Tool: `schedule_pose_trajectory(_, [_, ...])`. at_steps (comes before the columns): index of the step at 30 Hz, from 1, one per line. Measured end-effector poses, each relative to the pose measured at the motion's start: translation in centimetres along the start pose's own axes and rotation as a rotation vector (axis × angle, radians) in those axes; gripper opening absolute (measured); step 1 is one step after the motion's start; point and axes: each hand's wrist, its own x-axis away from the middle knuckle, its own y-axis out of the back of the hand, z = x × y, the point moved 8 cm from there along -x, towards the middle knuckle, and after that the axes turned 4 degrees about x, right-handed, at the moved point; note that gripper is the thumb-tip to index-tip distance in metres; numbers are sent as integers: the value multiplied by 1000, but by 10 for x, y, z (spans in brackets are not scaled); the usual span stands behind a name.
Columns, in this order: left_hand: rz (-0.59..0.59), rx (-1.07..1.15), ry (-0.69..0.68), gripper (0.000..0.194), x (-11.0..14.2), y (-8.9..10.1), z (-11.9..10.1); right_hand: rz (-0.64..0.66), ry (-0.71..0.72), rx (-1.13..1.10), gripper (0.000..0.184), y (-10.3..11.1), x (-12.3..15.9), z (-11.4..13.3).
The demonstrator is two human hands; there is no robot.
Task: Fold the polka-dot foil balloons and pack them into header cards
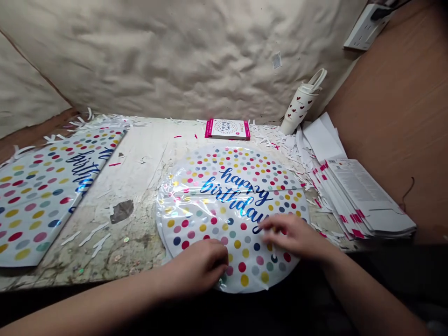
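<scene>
Scrap-strewn worktable (140,179) held the round dotted foil (234,217) flat at its front, presumably for two-handed reach. Left hand (206,263) was loosely curled at its near edge, apparently steadying; right hand (292,235) part-open, blurred, beside lettering (229,198); actual grip indeterminable for both

Looks like a round foil balloon (233,219), flat, white and glossy! Sports red, pink, yellow, blue and grey dots around shiny blue "happy birthday" script. Shows a crease straight across, wrinkles lightly, lies on the desk (136,175), overhangs the front edge.
</scene>
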Motion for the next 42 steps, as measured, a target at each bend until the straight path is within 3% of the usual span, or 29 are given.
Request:
schedule_pose_trajectory(2, [-25, -171, -152, 14, 1, -10, -15, -261, -95, 144, 37, 22, -38, -9])
schedule_pose_trajectory(3, [-30, -270, -240, 21, 2, -17, -21, -309, -146, 187, 44, 27, -55, -14])
schedule_pose_trajectory(6, [-39, -523, -408, 30, 7, -40, -29, -214, -218, 198, 34, 23, -87, -29])
schedule_pose_trajectory(9, [-43, -497, -413, 25, 11, -46, -25, 51, -189, 154, 11, 12, -59, -39])
schedule_pose_trajectory(12, [-29, -310, -316, 18, 9, -39, -16, 367, -177, 158, 10, 3, 9, -45])
schedule_pose_trajectory(13, [-24, -230, -259, 16, 6, -34, -11, 393, -174, 172, 10, 5, 28, -44])
schedule_pose_trajectory(15, [-5, -27, -95, 8, -3, -25, 4, 321, -146, 178, 15, 12, 50, -34])
schedule_pose_trajectory(17, [59, 204, 75, 4, -13, -19, 19, 178, -69, 138, 28, 13, 51, -11])
schedule_pose_trajectory(20, [126, 375, 210, 15, -26, -11, 26, 67, 43, 99, 49, -10, 34, 26])
schedule_pose_trajectory(21, [107, 359, 215, 15, -29, -7, 25, 54, 60, 119, 48, -21, 27, 34])
schedule_pose_trajectory(24, [-20, 89, 148, 11, -27, 6, 13, 4, 73, 235, 21, -45, 14, 42])
schedule_pose_trajectory(25, [-47, -42, 112, 10, -20, 8, 8, -30, 79, 257, 21, -48, 13, 41])
schedule_pose_trajectory(27, [-67, -283, 72, 30, 3, 12, 5, -124, 115, 240, 24, -43, 17, 39])
schedule_pose_trajectory(29, [-77, -435, 115, 49, 35, 23, 16, -246, 176, 178, 23, -31, 26, 37])
schedule_pose_trajectory(32, [-264, -592, 244, 46, 82, 66, 39, -448, 203, 114, 21, -9, 42, 32])
schedule_pose_trajectory(34, [-462, -667, 180, 42, 98, 94, 39, -549, 197, 126, 23, -1, 51, 33])
schedule_pose_trajectory(35, [-531, -676, 94, 52, 99, 100, 36, -567, 225, 145, 25, -2, 54, 38])
schedule_pose_trajectory(37, [-578, -646, -89, 74, 88, 98, 33, -538, 362, 213, 32, -13, 57, 54])
schedule_pose_trajectory(38, [-563, -623, -149, 75, 79, 91, 35, -502, 440, 263, 36, -22, 58, 61])
schedule_pose_trajectory(40, [-494, -593, -200, 59, 60, 73, 48, -410, 496, 390, 46, -41, 58, 60])
schedule_pose_trajectory(42, [-385, -548, -228, 47, 46, 53, 65, -381, 372, 507, 59, -46, 57, 33])
